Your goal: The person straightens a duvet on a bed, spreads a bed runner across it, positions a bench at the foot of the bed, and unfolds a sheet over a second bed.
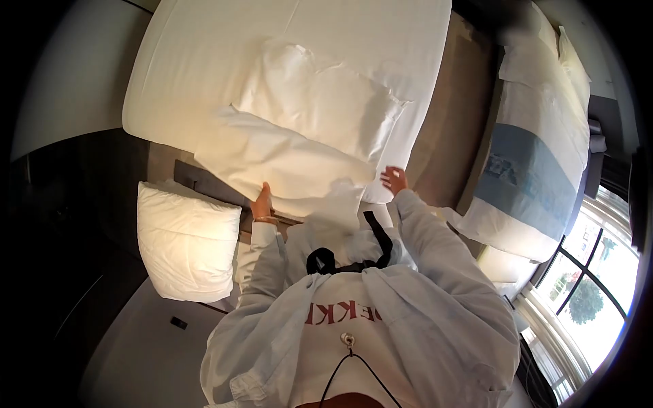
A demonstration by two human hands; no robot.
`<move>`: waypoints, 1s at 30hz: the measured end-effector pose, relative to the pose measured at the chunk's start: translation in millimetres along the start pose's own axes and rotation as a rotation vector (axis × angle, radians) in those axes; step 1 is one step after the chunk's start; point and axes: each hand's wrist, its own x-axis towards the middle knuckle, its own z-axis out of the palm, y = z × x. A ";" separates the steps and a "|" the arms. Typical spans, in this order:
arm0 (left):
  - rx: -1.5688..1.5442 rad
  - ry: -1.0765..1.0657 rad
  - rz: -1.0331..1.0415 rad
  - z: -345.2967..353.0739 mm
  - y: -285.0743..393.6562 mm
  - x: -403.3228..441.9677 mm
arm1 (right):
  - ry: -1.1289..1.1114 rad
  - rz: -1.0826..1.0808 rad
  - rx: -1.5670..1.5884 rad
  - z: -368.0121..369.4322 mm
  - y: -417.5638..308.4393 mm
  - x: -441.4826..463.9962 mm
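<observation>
Our left hand [263,202] pinched the near edge of a rumpled, rectangular white fabric cover [292,156], which lay on the broad, white-sheeted bed [197,61]. Our right hand [394,179], fingers loosely parted, gripped nothing we could see. With that side unheld, we judged, the cover could twist or bunch.

Handled linen [292,160]: smooth matt cloth, softly creased
Loose pillow [187,245]: matt cloth, puckered
Bed sheet [197,61]: smooth matt cloth
Bed runner [527,183]: matt cloth
Cord ring [347,338]: shiny metal
</observation>
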 end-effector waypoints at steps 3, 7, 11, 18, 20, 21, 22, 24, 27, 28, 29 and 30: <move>0.090 0.081 -0.060 -21.1 -11.6 -16.1 | -0.014 0.068 -0.134 10.2 -26.4 17.5; 0.224 0.099 0.198 -23.9 -25.5 2.9 | 0.196 0.261 -0.240 58.6 -59.7 31.5; 0.190 -0.046 0.382 33.9 41.4 -12.8 | -0.032 0.040 -0.242 77.8 -57.5 55.2; 0.384 -0.229 0.463 106.2 178.9 -84.6 | -0.344 -0.431 -0.050 100.8 -230.5 -21.0; 0.256 -0.290 0.677 121.3 202.1 -122.6 | -0.320 -0.584 -0.006 102.3 -271.9 -43.3; 0.256 -0.353 0.730 122.9 210.5 -139.0 | -0.300 -0.697 0.024 100.7 -286.8 -55.6; 0.253 -0.364 0.731 124.4 215.3 -155.8 | -0.283 -0.743 0.076 97.9 -301.5 -74.1; 0.096 -0.397 0.603 125.3 218.2 -175.3 | -0.257 -0.808 0.130 89.6 -321.8 -104.5; -0.103 -0.434 0.505 118.6 184.5 -151.0 | -0.245 -0.845 0.133 74.6 -324.5 -130.3; -0.188 -0.429 0.441 116.2 167.2 -136.9 | -0.233 -0.830 0.126 68.2 -316.5 -115.6; -0.228 -0.438 0.358 107.4 143.2 -108.8 | -0.143 -0.753 0.043 58.3 -301.0 -86.7; -0.125 -0.456 0.180 86.7 109.6 -58.8 | -0.054 -0.673 -0.037 43.7 -279.9 -54.6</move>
